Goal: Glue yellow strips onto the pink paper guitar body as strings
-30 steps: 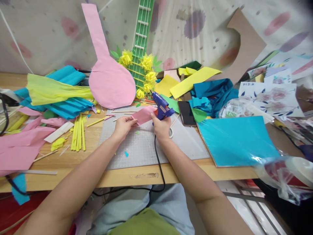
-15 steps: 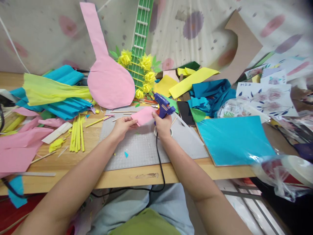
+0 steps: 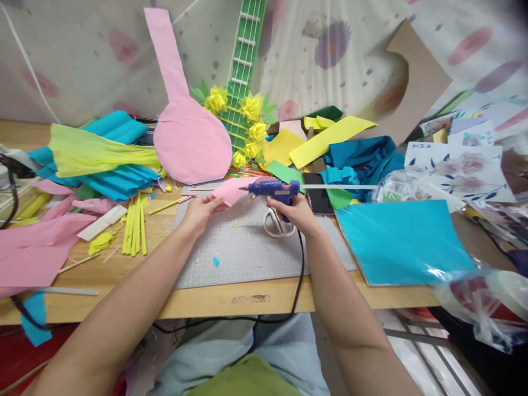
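Pinched in my left hand [image 3: 203, 213] is the lower left edge of a small pink paper piece [image 3: 231, 190], raised above the grey cutting mat [image 3: 243, 258]. My right hand [image 3: 297, 212] is wrapped round the handle of a blue glue gun [image 3: 275, 188]. The gun points left, its nozzle over the pink paper, and a long white glue stick [image 3: 338, 187] sticks out of its back. White-handled scissors [image 3: 275, 224] lie on the mat beneath my right hand.
Behind the mat stand a pink banjo-shaped piece [image 3: 193, 140] and a green fretted neck [image 3: 244, 71] with yellow flowers. Yellow sticks [image 3: 135, 225] lie left, a blue sheet [image 3: 404, 239] right. A black phone [image 3: 317, 193] lies behind, and the gun's cord crosses the table edge.
The glue gun has turned to point left and my right hand has moved right, now gripping its handle and off the pink paper. The scissors are more exposed. The view has shifted slightly.
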Motion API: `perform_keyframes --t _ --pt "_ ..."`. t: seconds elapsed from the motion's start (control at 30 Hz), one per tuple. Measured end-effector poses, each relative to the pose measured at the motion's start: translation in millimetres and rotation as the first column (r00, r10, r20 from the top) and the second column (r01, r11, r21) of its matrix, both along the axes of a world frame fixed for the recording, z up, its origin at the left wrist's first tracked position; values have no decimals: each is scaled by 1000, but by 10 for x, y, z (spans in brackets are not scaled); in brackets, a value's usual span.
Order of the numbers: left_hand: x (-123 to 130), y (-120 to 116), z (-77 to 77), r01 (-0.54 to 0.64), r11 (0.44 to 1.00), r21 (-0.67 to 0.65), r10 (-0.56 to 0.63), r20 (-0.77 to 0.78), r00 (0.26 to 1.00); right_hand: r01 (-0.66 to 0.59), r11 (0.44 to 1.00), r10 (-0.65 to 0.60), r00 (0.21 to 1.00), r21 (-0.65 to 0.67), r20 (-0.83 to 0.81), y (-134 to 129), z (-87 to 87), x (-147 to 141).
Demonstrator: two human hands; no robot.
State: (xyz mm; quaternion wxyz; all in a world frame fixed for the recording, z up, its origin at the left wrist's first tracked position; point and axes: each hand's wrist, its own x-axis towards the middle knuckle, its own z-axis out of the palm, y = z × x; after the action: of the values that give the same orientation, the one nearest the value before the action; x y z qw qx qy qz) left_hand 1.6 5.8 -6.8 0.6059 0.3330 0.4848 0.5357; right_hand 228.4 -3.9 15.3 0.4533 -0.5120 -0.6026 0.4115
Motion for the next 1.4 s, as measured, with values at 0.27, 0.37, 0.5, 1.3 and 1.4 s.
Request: perform_keyframes --t 0.27,0.37,0.5,1.3,1.4 --pt "-48 -1 -16 51 998 38 -48 -54 997 -79 996 68 981 52 180 8 -114 -31" --pt "-42 1 -31 39 998 51 -35 -73 997 -82 992 62 977 96 202 10 -113 -40" --pt "-39 7 -38 30 998 58 -25 -89 996 -80 990 54 974 113 219 11 -110 -36" --pt "15 -29 -22 48 997 53 -39 -157 987 -156 982 97 898 106 429 -8 -83 -102" --pt "21 -41 -13 62 997 53 -53 -162 985 -175 978 113 903 113 415 -5 -85 -109"
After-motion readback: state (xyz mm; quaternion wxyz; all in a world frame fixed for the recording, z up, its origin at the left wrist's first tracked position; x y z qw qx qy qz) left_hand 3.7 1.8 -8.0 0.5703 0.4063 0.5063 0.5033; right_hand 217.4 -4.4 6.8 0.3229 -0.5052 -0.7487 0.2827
